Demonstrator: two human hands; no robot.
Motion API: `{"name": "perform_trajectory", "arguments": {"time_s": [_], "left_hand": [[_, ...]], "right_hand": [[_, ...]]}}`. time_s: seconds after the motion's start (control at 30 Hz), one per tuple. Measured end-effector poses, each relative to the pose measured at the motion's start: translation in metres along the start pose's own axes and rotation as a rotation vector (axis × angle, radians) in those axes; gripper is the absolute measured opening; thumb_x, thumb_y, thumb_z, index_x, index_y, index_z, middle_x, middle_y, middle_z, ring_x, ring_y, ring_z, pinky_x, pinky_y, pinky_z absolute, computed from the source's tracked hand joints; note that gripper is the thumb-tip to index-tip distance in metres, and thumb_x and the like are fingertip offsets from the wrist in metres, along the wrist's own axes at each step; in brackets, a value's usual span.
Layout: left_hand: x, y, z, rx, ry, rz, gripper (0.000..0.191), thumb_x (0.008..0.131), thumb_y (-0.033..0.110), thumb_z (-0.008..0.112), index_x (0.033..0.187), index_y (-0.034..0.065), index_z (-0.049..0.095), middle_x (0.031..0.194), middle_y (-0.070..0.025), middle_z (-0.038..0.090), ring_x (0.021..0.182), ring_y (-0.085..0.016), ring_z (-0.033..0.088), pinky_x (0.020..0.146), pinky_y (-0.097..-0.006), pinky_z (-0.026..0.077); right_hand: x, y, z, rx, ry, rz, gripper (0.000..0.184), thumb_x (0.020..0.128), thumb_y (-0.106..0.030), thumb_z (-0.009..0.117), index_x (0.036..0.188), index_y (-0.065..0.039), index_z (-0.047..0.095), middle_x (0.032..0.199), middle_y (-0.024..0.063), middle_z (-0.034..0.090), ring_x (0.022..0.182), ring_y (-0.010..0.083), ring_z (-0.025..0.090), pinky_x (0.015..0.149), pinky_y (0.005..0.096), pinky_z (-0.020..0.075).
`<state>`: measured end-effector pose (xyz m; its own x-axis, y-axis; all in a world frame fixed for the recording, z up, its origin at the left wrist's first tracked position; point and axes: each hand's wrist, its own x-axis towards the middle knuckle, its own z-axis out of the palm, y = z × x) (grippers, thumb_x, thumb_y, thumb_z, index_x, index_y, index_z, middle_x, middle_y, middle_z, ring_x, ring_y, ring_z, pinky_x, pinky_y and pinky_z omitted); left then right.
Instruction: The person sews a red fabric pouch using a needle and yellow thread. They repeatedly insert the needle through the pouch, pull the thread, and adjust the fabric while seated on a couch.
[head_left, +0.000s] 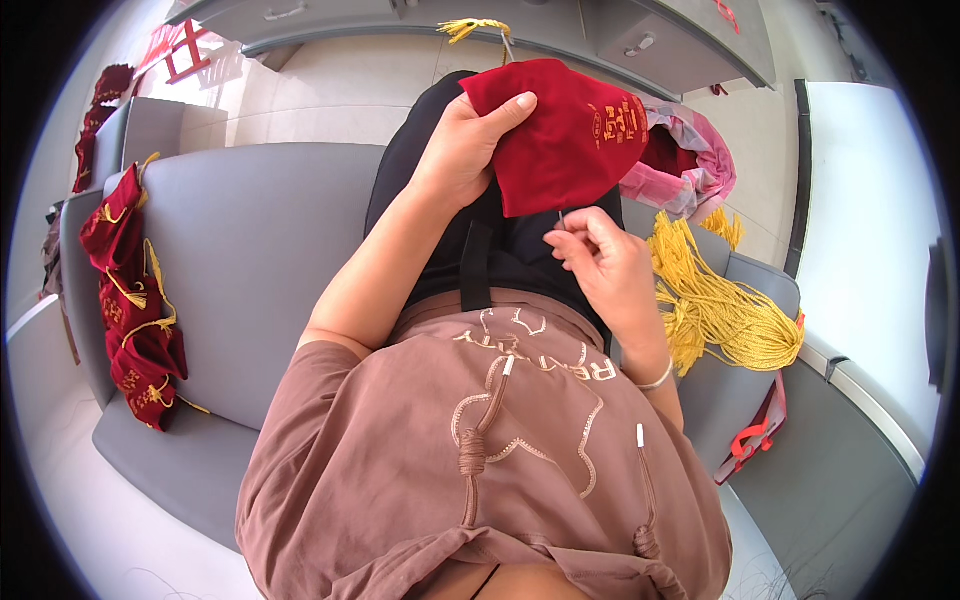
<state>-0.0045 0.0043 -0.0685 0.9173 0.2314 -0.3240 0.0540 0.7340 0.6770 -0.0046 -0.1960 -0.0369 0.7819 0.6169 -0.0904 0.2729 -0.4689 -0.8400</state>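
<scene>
A dark red fabric pouch with gold printed characters (559, 142) is held above my lap by my left hand (469, 142), its thumb on top of the cloth near the left edge. My right hand (604, 259), just below the pouch's lower edge, pinches a thin metal rod (561, 219) between thumb and forefinger. Beyond the pouch's upper edge a thin metal tip sticks out, with a yellow tasselled cord (474, 28) at it. Whether both metal parts are one tool is hidden by the cloth. A bundle of yellow cords (739, 326) lies on the seat at the right.
Several red pouches with yellow cords (127, 315) hang over the left side of the grey sofa (247, 247). A pink and white cloth-lined container (712, 161) with red fabric inside stands at the upper right. Grey drawers (622, 34) stand in front; a white surface (862, 225) is at the right.
</scene>
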Motion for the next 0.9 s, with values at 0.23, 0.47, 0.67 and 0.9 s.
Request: {"name": "perform_trajectory", "arguments": {"time_s": [0.23,0.47,0.67,0.9], "left_hand": [[0.001,0.004,-0.001,-0.084,0.013,0.045,0.021,0.092,0.009,0.063,0.111,0.0005,0.061,0.107,-0.0087,0.066,0.097,-0.018,0.065,0.086,-0.0326,0.054],[0.005,0.004,-0.004,-0.098,0.046,0.1,0.02,0.093,0.009,0.059,0.11,-0.0018,0.061,0.107,-0.0104,0.066,0.098,-0.019,0.065,0.086,-0.0334,0.054],[0.022,0.03,-0.025,-0.135,0.139,0.274,0.023,0.094,0.012,0.057,0.113,-0.0006,0.06,0.109,-0.0125,0.066,0.099,-0.024,0.065,0.087,-0.0368,0.054],[0.018,0.021,-0.021,-0.27,-0.058,0.053,0.024,0.097,0.019,0.056,0.116,0.0053,0.055,0.112,-0.0061,0.062,0.106,-0.02,0.06,0.094,-0.0382,0.047]], "right_hand": [[0.005,0.011,0.001,0.056,-0.004,0.077,0.011,0.093,-0.01,0.059,0.09,-0.002,0.066,0.058,0.0011,0.059,0.049,0.0052,0.051,0.047,0.021,0.0398],[-0.006,0.017,-0.002,0.042,-0.009,0.045,0.01,0.093,-0.009,0.059,0.089,-0.003,0.065,0.057,0.0009,0.058,0.048,0.0055,0.05,0.046,0.0213,0.0388],[-0.03,0.019,-0.011,-0.112,-0.071,0.018,0.008,0.091,-0.011,0.06,0.087,-0.004,0.06,0.06,0.0069,0.059,0.053,0.0181,0.061,0.051,0.0282,0.0457],[-0.008,0.021,-0.009,0.18,-0.024,0.197,0.014,0.096,-0.011,0.053,0.106,-0.003,0.06,0.07,0.0082,0.061,0.063,0.013,0.061,0.058,0.0259,0.0458]]}}
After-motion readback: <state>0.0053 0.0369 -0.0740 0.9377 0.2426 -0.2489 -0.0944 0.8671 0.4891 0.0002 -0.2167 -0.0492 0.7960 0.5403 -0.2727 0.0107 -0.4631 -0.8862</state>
